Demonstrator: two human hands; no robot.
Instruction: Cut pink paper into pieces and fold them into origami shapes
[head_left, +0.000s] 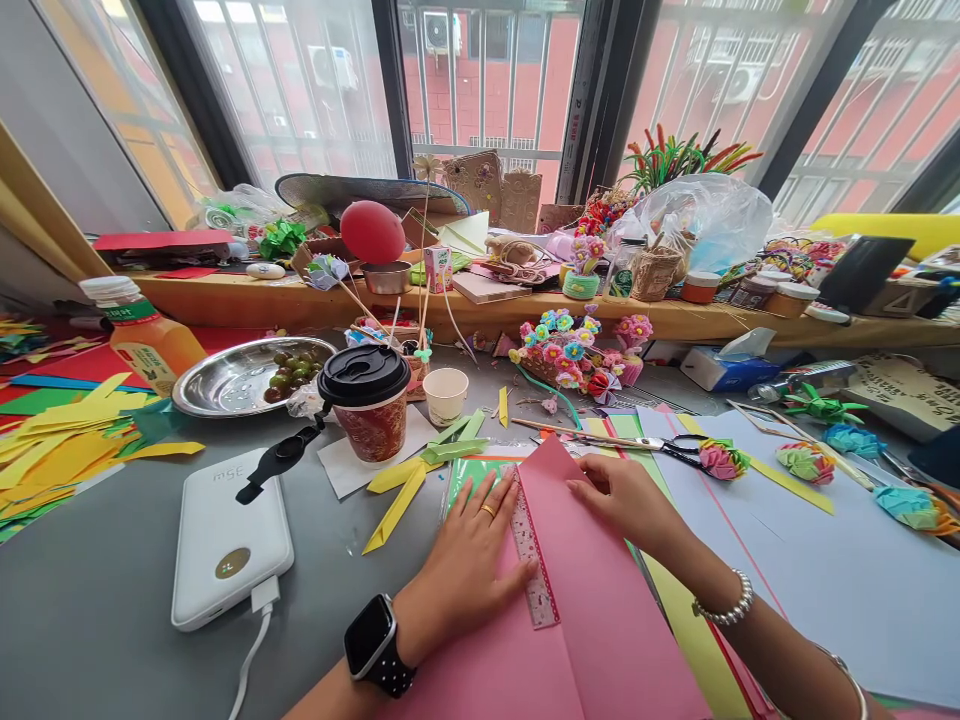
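A large pink sheet (611, 600) lies in front of me, its right part raised along a line beside a ruler. The patterned clear ruler (534, 560) rests on the paper. My left hand (476, 555) lies with fingers spread over the ruler's left side and the sheet, thumb across the ruler. With bent fingers, my right hand (619, 500) pinches the upper right edge of the pink sheet near its top corner. Just behind that hand are black-handled scissors (664, 445). Green paper (469, 480) shows under the sheet's upper left.
A lidded coffee cup (367, 405), a paper cup (445, 396), a metal plate (217, 385) with grapes and a white power bank (232, 550) stand left. White sheets (825, 580) and folded paper flowers (806, 462) lie right. Crafts crowd the windowsill (300, 300).
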